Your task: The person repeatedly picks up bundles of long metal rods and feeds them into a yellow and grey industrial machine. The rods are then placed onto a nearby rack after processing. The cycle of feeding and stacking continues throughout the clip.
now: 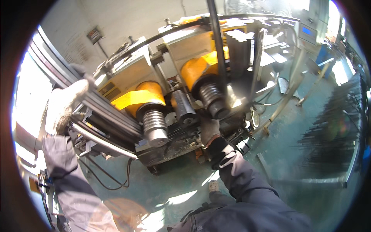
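A roll-bending machine with grey housings, yellow guards and ribbed steel rollers stands in front of me. My left hand, in a pale work glove, grips a bundle of long dark metal bars that runs from upper left down toward the left roller. My right hand, in a grey glove with a dark cuff, rests low on a thin dark bar that rises upright beside the right roller. A curved dark bar arcs over the top of the machine.
The floor is green concrete with cables trailing under the machine. Metal stands and a control box are at the back right. A heap of dark rods lies at the right. My shoe shows below.
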Motion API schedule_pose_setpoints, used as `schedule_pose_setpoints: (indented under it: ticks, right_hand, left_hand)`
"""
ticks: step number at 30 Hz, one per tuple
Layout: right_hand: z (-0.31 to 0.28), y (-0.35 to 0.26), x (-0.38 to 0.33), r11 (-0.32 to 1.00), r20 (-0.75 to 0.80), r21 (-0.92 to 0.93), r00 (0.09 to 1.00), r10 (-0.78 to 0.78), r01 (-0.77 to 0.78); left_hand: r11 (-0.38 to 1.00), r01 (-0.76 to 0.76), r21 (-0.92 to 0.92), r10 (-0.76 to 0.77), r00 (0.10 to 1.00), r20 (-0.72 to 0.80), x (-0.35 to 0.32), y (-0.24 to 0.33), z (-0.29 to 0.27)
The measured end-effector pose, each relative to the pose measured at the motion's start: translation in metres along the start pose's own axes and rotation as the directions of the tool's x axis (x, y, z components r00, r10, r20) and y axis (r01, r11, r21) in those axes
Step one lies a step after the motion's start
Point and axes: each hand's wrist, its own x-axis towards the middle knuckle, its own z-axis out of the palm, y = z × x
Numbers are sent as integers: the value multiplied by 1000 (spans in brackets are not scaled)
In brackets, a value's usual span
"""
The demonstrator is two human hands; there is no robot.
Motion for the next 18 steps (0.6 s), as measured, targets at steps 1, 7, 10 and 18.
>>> schedule_pose_setpoints:
  ticks: [1,7,10,18]
  right_hand:
    - [2,-6,-1,999,-12,26,999,-33,33]
    - [-86,-100,-112,948,-30,85,951,309,-305]
    - [-168,-149,-173,882,-240,233,855,461,-410]
    - [-441,-346,-326,787,-657,-588,677,-332,-185]
  left_hand:
    - [998,12,62,-6,995,-96,-14,7,1]
    - [951,-173,257,239,936,-256,-146,3,13]
    - [979,-182,91,198,957,-211,-232,-20,19]
    - [449,467,-762,-477,846,238,-417,-183,221]
